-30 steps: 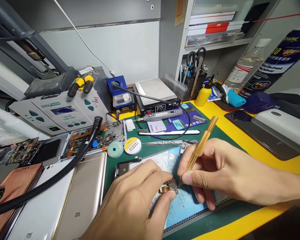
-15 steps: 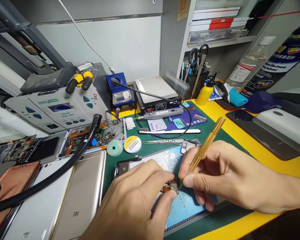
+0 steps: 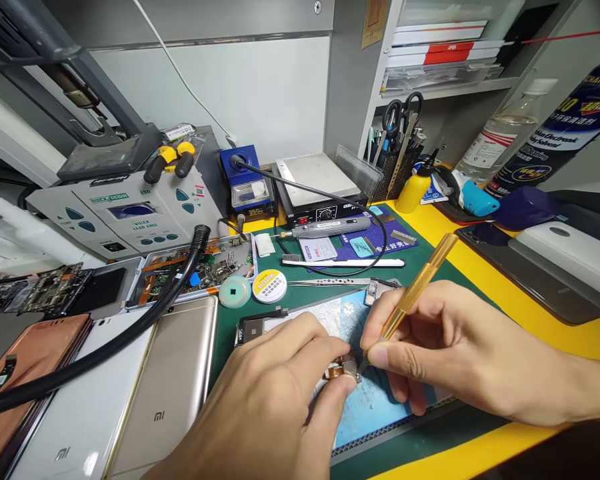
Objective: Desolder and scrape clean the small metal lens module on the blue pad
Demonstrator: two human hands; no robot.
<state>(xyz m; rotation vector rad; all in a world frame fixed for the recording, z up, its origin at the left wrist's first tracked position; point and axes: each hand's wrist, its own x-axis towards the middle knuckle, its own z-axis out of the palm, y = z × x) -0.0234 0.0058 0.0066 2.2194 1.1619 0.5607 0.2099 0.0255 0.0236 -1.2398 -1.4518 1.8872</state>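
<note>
My left hand (image 3: 270, 400) pinches a small metal part with an orange flex strip (image 3: 343, 369) between thumb and forefinger, pressed down on a blue work mat (image 3: 375, 407). My right hand (image 3: 440, 350) grips a gold-handled tool (image 3: 417, 287) like a pen, its tip touching the small part. Both hands rest over the mat, which lies on the green cutting mat (image 3: 430, 440). A phone frame (image 3: 253, 329) lies just behind my left fingers.
Gold and white phone back covers (image 3: 170, 387) lie at the left under a black hose (image 3: 130, 340). Behind are a rework station (image 3: 125, 217), a tray of circuit parts (image 3: 200, 267), solder tins (image 3: 270, 285), tweezers (image 3: 325, 283), a hot plate (image 3: 315, 180) and bottles (image 3: 500, 143) at the right.
The hands stay on the small part with barely any shift. The view has drifted slightly, so the bench items sit a little further right and lower in the picture.
</note>
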